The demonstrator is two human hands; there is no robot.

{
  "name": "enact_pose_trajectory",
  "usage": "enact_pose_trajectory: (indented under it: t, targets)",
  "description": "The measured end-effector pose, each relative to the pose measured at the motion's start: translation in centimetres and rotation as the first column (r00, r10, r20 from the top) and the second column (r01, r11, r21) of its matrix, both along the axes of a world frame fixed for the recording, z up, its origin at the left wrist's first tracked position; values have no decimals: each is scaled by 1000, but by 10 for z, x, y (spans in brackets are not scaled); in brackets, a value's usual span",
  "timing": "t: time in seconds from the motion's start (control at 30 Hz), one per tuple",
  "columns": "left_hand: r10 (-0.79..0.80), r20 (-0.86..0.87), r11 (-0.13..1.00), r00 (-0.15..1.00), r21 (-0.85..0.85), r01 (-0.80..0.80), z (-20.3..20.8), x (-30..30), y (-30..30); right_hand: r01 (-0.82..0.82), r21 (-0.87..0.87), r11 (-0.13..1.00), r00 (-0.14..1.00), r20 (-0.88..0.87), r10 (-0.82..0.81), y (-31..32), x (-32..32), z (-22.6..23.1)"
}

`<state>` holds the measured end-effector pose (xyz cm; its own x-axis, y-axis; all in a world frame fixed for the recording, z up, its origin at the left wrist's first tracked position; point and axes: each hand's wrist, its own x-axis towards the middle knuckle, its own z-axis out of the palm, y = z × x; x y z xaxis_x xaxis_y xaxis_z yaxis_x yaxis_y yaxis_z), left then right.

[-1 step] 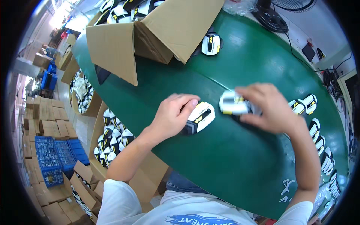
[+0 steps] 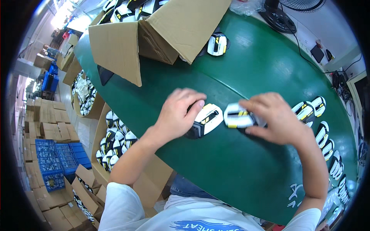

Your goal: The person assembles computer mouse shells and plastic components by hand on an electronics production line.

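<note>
While both hands rest on the green surface (image 2: pixel 250 69), the left hand (image 2: pixel 178 115) has its grip closed over one white-and-black mouse (image 2: pixel 206 119). The right hand (image 2: pixel 275 117) grasps a second mouse (image 2: pixel 237 117) just beside it. An open cardboard box (image 2: pixel 154 34) stands behind.

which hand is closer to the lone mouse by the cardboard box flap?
Left. The left hand lies below the lone mouse, slightly to its left; the right hand sits farther off, below and to its right.
</note>
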<state>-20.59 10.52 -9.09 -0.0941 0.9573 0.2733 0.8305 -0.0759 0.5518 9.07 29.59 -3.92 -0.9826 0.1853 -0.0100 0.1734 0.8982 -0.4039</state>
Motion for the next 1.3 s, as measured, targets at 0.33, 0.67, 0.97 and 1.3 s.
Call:
enact_pose_trajectory:
  t: [0.33, 0.67, 0.97, 1.3]
  targets:
    - [196, -372, 979, 907, 130, -158, -56, -25, 143, 285, 4, 959, 931, -238, -276, 85, -121, -49]
    - [31, -295, 976, 955, 217, 35, -47, -26, 153, 418, 235, 878, 903, -216, -372, 131, -160, -64]
    - [167, -387, 983, 907, -9, -184, -40, 17, 214, 576, 52, 816, 817, -35, -575, 136, -68, -44]
    - [155, -391, 979, 907, 181, -89, -39, 7, 196, 627, -76, 776, 779, 71, -623, 100, -2, -29]
